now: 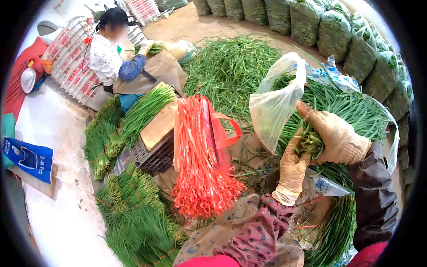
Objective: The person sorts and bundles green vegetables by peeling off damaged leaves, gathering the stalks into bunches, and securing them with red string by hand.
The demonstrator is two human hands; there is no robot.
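Observation:
My left hand (291, 171), in a thin pale glove, closes around the stem ends of a bunch of chives (311, 141). From the other side my right hand (339, 137), in a knitted glove with a bare fingertip showing, grips the same stems. Behind my hands, a large heap of long loose chives (351, 109) lies on a plastic sheet. A translucent plastic bag (278, 100) stands up at the heap's left edge. Left of my hands hangs a thick bundle of red plastic ties (198, 164).
Tied chive bundles (138, 218) line the floor at left, near a dark crate (155, 153) with a board on top. A co-worker (109, 58) sits behind it by a green pile (235, 71). Full bags (333, 33) stand along the back and right.

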